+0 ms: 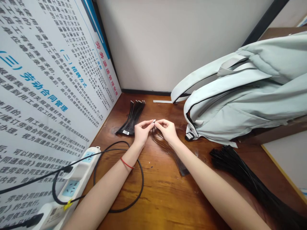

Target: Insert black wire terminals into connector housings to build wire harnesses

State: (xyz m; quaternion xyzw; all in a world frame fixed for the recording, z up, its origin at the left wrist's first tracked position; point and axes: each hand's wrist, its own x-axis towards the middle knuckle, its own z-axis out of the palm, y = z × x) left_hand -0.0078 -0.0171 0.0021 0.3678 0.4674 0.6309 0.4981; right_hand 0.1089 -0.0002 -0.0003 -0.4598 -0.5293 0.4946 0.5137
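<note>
Over the wooden table, my left hand (142, 130) and my right hand (167, 128) meet fingertip to fingertip. Both pinch the small white end of a wire harness (176, 155). Its thin dark wires fan out below my fingers and run down to the right, where a dark end piece lies partly behind my right forearm. The fingertips hide most of the white end. Just left of my left hand lies a bundle of similar dark wire harnesses (133, 115) with small pale ends and a white label.
A thick bundle of black cables (242, 174) lies to the right. Behind it, a pale grey-green backpack (230, 111) fills the upper right. At left stand a white power strip (81, 172) and a looped black cord (143, 182), beside a printed board (48, 80).
</note>
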